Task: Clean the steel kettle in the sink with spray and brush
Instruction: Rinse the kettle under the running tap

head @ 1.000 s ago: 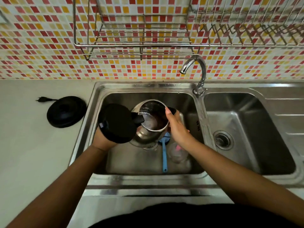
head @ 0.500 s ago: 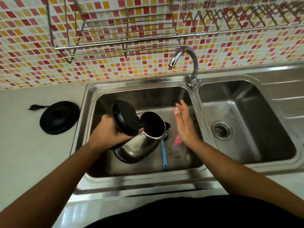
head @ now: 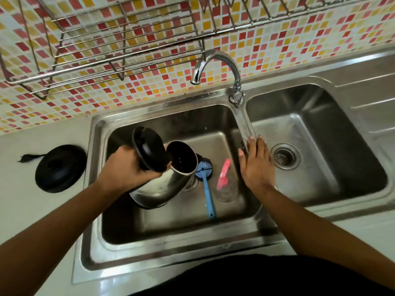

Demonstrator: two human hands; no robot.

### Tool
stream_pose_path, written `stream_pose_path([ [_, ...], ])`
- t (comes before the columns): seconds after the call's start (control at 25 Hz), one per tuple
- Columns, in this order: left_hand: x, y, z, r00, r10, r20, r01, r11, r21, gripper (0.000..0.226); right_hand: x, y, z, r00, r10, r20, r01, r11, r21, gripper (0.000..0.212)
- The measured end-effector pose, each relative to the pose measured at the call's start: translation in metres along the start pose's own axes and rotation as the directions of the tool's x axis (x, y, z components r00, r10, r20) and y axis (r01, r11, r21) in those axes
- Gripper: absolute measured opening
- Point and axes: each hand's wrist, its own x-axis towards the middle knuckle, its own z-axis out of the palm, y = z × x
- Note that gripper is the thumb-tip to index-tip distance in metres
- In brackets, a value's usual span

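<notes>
My left hand (head: 126,167) grips the handle of the steel kettle (head: 162,189) and holds it tilted over the left sink basin (head: 162,225), mouth facing right, its black lid (head: 149,153) swung open. A blue brush (head: 206,184) lies on the basin floor, its head near the drain. To its right lies a clear spray bottle (head: 225,189) with a pink trigger. My right hand (head: 255,165) hovers open, fingers spread, over the divider between the two basins, holding nothing.
A chrome tap (head: 220,65) arches over the left basin. The right basin (head: 316,133) has a round drain strainer. The kettle's black base (head: 61,168) with its plug sits on the white counter at the left. A wire dish rack (head: 111,39) hangs on the mosaic wall.
My right hand has let go of the kettle's rim and moved right to the divider. My left hand has tipped the kettle over to the right. The view has shifted.
</notes>
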Motion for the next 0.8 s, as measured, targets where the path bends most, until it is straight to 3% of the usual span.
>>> stream_pose_path([
  [0.16,0.029,0.010,-0.008,0.989,-0.024,0.143,-0.018,0.960,0.280,0.065,0.001,0.001,0.004,1.000,-0.002,0.009,0.002,1.000,-0.015,0.065],
  [0.32,0.051,0.019,-0.018,0.943,-0.022,0.333,-0.146,0.870,0.470,0.083,0.001,0.003,0.005,1.000,0.003,0.016,-0.003,1.000,-0.019,0.065],
  [0.48,0.064,0.041,-0.021,0.837,-0.114,0.535,-0.249,0.791,0.559,0.045,0.003,0.005,0.008,1.000,0.004,0.026,-0.004,1.000,-0.004,0.066],
  [0.64,0.078,0.052,-0.008,0.774,-0.171,0.609,-0.330,0.712,0.620,0.046,0.004,0.006,0.010,1.000,-0.012,0.028,0.012,1.000,0.002,0.067],
  [0.8,0.091,0.067,0.007,0.773,-0.200,0.602,-0.392,0.595,0.701,0.037,0.003,0.004,0.008,1.000,0.005,0.016,-0.006,0.999,0.047,0.067],
])
